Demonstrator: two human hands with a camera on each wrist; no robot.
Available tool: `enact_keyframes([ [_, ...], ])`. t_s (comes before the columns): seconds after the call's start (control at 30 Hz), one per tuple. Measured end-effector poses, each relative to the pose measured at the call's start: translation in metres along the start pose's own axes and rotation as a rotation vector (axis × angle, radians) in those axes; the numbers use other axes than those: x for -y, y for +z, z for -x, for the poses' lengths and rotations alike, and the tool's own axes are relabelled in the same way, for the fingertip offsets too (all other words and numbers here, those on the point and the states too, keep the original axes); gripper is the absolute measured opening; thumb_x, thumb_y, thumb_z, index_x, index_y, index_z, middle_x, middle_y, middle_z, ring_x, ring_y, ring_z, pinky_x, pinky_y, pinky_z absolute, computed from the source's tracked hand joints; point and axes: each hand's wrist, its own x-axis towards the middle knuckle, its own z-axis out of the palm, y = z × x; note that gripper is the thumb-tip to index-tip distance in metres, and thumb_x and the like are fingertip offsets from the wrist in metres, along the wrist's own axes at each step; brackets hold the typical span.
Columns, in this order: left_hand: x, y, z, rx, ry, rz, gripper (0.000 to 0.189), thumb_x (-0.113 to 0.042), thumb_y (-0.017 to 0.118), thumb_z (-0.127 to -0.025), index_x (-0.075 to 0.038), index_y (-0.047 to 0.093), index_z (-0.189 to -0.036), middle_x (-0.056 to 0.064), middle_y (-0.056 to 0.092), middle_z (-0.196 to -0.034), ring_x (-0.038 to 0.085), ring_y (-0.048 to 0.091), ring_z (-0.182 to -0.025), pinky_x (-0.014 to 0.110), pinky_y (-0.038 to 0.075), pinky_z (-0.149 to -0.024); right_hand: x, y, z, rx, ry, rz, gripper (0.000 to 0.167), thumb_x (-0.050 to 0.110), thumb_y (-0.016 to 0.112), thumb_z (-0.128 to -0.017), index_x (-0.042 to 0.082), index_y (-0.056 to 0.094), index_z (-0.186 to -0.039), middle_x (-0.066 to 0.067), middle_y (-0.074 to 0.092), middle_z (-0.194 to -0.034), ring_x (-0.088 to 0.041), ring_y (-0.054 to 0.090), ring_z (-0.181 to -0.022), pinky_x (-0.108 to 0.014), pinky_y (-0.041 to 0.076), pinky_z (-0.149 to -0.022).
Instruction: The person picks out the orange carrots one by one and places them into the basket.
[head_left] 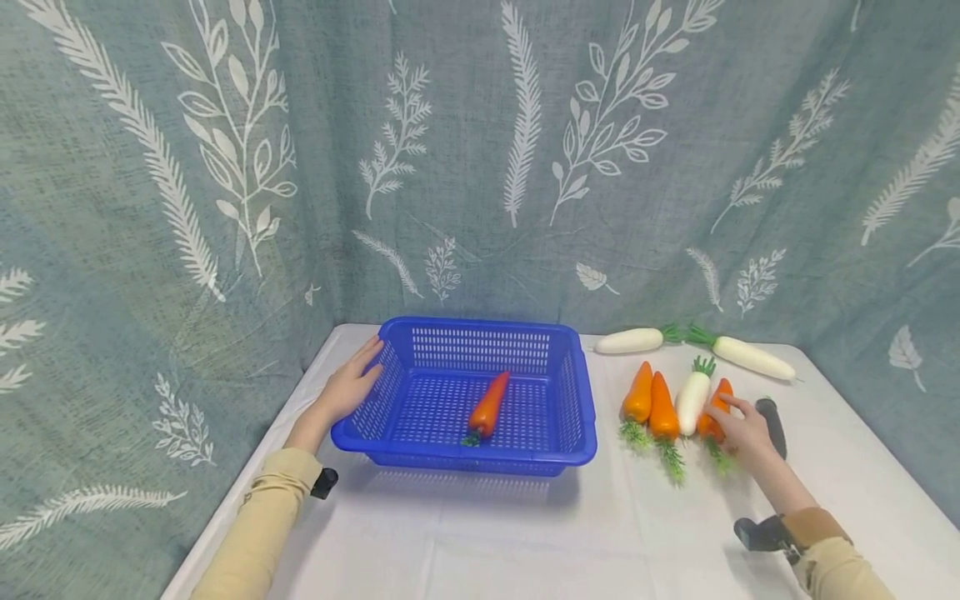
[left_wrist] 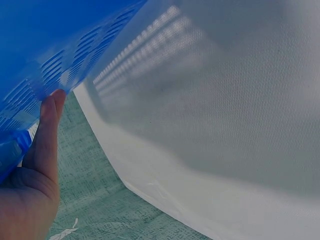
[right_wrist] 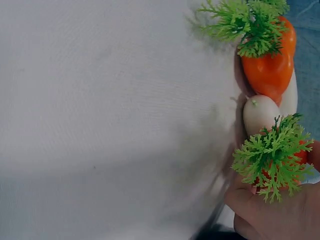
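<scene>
Our left hand (head_left: 348, 390), fingers straight against slotted blue plastic basket (head_left: 480, 457), right of it, right hand (head_left: 746, 435) gripping tapered orange carrot (head_left: 723, 390)

Basket (head_left: 465, 456) on tbl (head_left: 480, 533), carrot (head_left: 490, 408) inside — to R, radish (head_left: 692, 405) btwn carrots (head_left: 663, 408), 2 radishes (head_left: 752, 358) behind.

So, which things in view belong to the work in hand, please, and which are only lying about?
Apparently in the job:
blue slotted plastic basket, touched by the left hand
leafy orange tapered carrot, held by the right hand
reddish-orange carrot in the basket

Apparently lying about:
two other leafy orange carrots
three white elongated radishes with green tops
dark elongated object near the right hand
</scene>
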Motion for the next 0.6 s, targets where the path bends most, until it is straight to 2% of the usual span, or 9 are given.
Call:
enact_keyframes([
  [0.17, 0.001, 0.000, -0.001, 0.004, -0.006, 0.000, 0.049, -0.010, 0.039, -0.103, 0.013, 0.029, -0.146, 0.027, 0.021, -0.155, 0.046, 0.020, -0.141, 0.057, 0.017, -0.115, 0.005, -0.006, 0.004, 0.010, -0.041, -0.025, 0.070, 0.026, 0.050, -0.099, -0.003, 0.017, -0.153, -0.034, 0.032, -0.134, -0.008, 0.043, -0.055, -0.019, 0.044, -0.050],
  [0.23, 0.001, 0.000, -0.001, 0.007, -0.008, -0.006, 0.050, -0.010, 0.038, -0.103, 0.012, 0.029, -0.146, 0.027, 0.021, -0.156, 0.046, 0.020, -0.141, 0.057, 0.017, -0.115, 0.006, -0.009, 0.004, 0.009, -0.045, -0.051, 0.070, 0.026, 0.050, -0.099, -0.002, 0.016, -0.153, -0.034, 0.028, -0.141, -0.012, 0.049, -0.068, -0.018, 0.046, -0.053],
  [0.3, 0.000, -0.001, -0.001, 0.009, -0.012, -0.005, 0.049, -0.010, 0.038, -0.103, 0.012, 0.029, -0.147, 0.027, 0.020, -0.156, 0.045, 0.020, -0.142, 0.057, 0.016, -0.116, 0.007, -0.011, 0.003, 0.012, -0.042, -0.081, 0.071, 0.027, 0.050, -0.099, 0.000, 0.015, -0.154, -0.034, 0.022, -0.148, -0.021, 0.053, -0.091, -0.018, 0.049, -0.058],
  [0.33, 0.000, -0.001, -0.001, 0.009, -0.011, -0.004, 0.049, -0.010, 0.038, -0.103, 0.012, 0.029, -0.147, 0.027, 0.021, -0.156, 0.045, 0.020, -0.142, 0.057, 0.016, -0.116, 0.007, -0.012, 0.003, 0.015, -0.039, -0.098, 0.071, 0.028, 0.050, -0.099, 0.001, 0.014, -0.155, -0.034, 0.019, -0.151, -0.027, 0.051, -0.103, -0.017, 0.051, -0.061],
  [0.4, -0.001, -0.001, -0.001, 0.009, -0.007, -0.003, 0.049, -0.009, 0.038, -0.103, 0.012, 0.029, -0.146, 0.027, 0.021, -0.155, 0.045, 0.020, -0.142, 0.056, 0.016, -0.116, 0.007, -0.015, 0.003, 0.030, -0.037, -0.142, 0.073, 0.030, 0.051, -0.099, 0.004, 0.012, -0.156, -0.031, 0.008, -0.157, -0.035, 0.038, -0.126, -0.018, 0.054, -0.067],
  [0.43, -0.001, -0.001, 0.000, 0.008, -0.007, 0.001, 0.049, -0.009, 0.038, -0.103, 0.012, 0.029, -0.146, 0.027, 0.020, -0.156, 0.045, 0.020, -0.142, 0.056, 0.016, -0.116, 0.007, -0.016, 0.003, 0.034, -0.035, -0.158, 0.074, 0.031, 0.051, -0.099, 0.006, 0.012, -0.156, -0.030, 0.007, -0.157, -0.037, 0.034, -0.130, -0.018, 0.054, -0.068],
  [0.5, -0.001, -0.001, 0.000, 0.006, -0.003, 0.007, 0.049, -0.008, 0.038, -0.103, 0.013, 0.029, -0.146, 0.027, 0.020, -0.155, 0.045, 0.020, -0.142, 0.056, 0.016, -0.116, 0.008, -0.018, 0.003, 0.051, -0.047, -0.189, 0.075, 0.032, 0.052, -0.099, 0.008, 0.011, -0.157, -0.028, 0.010, -0.157, -0.033, 0.035, -0.130, -0.017, 0.054, -0.071],
  [0.6, -0.001, -0.001, 0.000, 0.009, -0.005, 0.006, 0.049, -0.009, 0.038, -0.103, 0.013, 0.029, -0.146, 0.027, 0.021, -0.155, 0.045, 0.020, -0.142, 0.056, 0.016, -0.116, 0.009, -0.022, 0.004, 0.067, -0.068, -0.230, 0.075, 0.033, 0.055, -0.098, 0.010, 0.014, -0.157, -0.024, 0.027, -0.145, -0.017, 0.046, -0.111, -0.017, 0.054, -0.071],
])
